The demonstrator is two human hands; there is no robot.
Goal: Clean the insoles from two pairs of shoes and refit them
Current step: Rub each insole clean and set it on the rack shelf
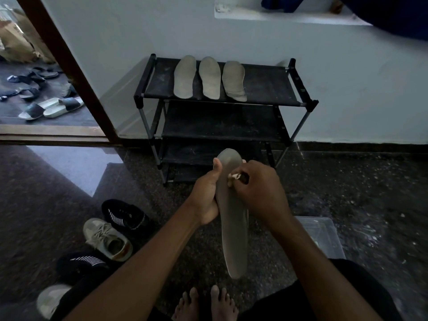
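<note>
Left hand (206,198) grips an insole (234,228); right hand (257,188) pinches a pale wad (234,176) against it, over speckled floor (347,181), facing a rack (266,89).

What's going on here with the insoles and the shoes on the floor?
A person is cleaning a grey insole: the left hand holds it while the right hand presses a small pale object against it. Three more insoles lie side by side atop the black shoe rack. The shoes sit on the floor at the person's left.
</note>
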